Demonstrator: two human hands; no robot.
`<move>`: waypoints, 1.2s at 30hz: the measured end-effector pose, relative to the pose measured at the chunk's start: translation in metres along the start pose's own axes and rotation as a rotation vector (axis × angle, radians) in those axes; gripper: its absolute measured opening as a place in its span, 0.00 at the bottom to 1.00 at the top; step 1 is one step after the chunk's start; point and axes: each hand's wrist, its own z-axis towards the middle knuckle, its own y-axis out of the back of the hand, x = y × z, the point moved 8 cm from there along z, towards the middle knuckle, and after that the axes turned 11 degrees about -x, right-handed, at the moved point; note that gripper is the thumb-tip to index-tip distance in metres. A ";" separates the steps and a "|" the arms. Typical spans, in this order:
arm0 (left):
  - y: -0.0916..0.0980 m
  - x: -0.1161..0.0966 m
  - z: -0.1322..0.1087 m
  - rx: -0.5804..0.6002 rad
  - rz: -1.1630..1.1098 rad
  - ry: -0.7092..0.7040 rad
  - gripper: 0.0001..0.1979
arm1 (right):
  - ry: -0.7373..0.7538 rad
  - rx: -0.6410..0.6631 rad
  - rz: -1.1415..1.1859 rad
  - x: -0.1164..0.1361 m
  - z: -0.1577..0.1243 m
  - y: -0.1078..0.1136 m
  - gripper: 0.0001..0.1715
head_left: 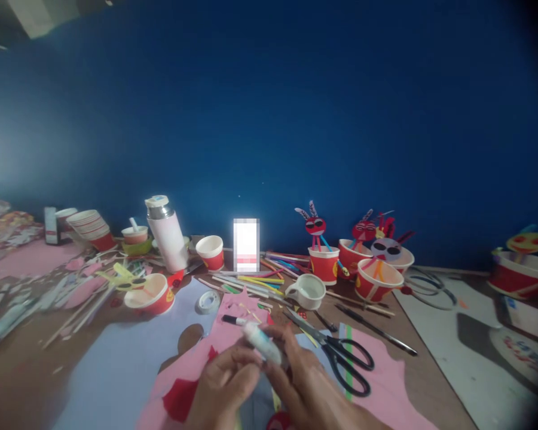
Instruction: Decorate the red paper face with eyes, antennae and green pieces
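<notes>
My right hand (pixel 298 367) is wrapped round a small white tube (pixel 262 342), which looks like a glue tube and is slightly blurred. Close beside it, the fingers of my left hand (pixel 233 373) are pinched together near the tube's lower end; what they hold is hidden. Beneath both hands lies pink paper (pixel 174 391) with a red scrap (pixel 182 399) on it. A black-capped marker (pixel 234 320) is just beyond the tube. To the right of my right hand rest black-handled scissors (pixel 341 355), their blades pointing away. Part of a red round piece (pixel 280 420) shows at the bottom edge.
A tape roll (pixel 207 302), a white cup (pixel 311 292) and several coloured sticks (pixel 255 283) lie ahead. Behind stand a thermos (pixel 168 236), a red paper cup (pixel 211 257) and red cups holding paper figures (pixel 323 266). A metal tool (pixel 381 331) lies right. A blue wall rises behind.
</notes>
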 end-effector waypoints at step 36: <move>-0.006 0.005 -0.006 0.079 -0.212 0.003 0.09 | -0.236 0.002 0.322 -0.023 -0.002 -0.003 0.25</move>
